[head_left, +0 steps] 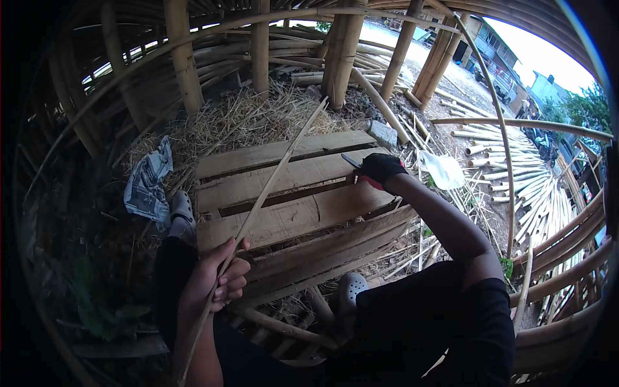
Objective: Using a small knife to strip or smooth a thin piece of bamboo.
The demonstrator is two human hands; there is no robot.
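My bare left hand (221, 277) is closed round a long, thin bamboo strip (271, 184). The strip slants from the lower edge up past the far side of a slatted wooden crate (284, 219), crossing above its boards. My right hand (382, 169), in a black glove, is closed on a knife (351, 160) over the crate's right part. Its short blade points left and stays apart from the strip; the handle is hidden in my fist. Something red shows just under the glove; I cannot make out what it is.
Dry bamboo shavings (238, 119) are heaped behind the crate, below upright bamboo posts (342, 55). Crumpled newspaper (149, 184) lies at the left, a grey block (383, 133) and white plastic bag (442, 170) at the right. Cut bamboo poles (516, 171) spread farther right.
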